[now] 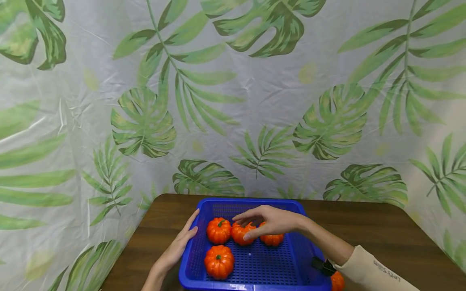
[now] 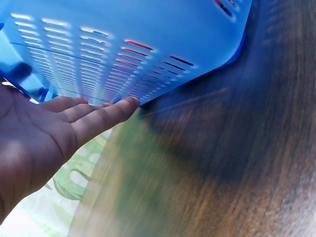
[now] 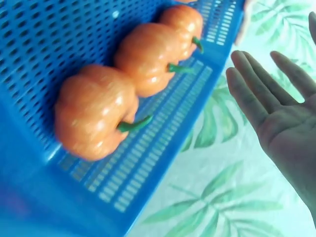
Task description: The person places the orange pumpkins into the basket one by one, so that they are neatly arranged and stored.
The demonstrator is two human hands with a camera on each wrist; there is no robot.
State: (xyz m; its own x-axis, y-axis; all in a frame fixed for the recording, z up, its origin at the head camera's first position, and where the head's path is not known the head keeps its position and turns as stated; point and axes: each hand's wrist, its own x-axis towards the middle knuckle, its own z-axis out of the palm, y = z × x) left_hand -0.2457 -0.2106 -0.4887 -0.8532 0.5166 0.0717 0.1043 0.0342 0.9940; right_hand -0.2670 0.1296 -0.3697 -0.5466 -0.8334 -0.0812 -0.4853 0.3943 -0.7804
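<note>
A blue plastic basket (image 1: 255, 287) stands on the table with several small orange pumpkins in it. Three of them, including the far-left pumpkin (image 1: 219, 230), the middle pumpkin (image 1: 243, 234) and the right pumpkin (image 1: 272, 239), form a row along the back. A nearer pumpkin (image 1: 219, 262) sits at the front left. My left hand (image 1: 177, 245) rests with straight fingers against the basket's left side; the left wrist view shows the palm (image 2: 34, 133) beside the slotted wall. Above the row hovers my right hand (image 1: 271, 222), fingers extended, holding nothing, as the right wrist view also shows.
Another orange pumpkin (image 1: 337, 281) lies outside the basket at its right front, partly hidden by the right wrist's dark strap (image 1: 323, 266). The brown wooden table (image 1: 358, 220) extends to both sides. A leaf-patterned curtain (image 1: 269, 101) hangs behind it.
</note>
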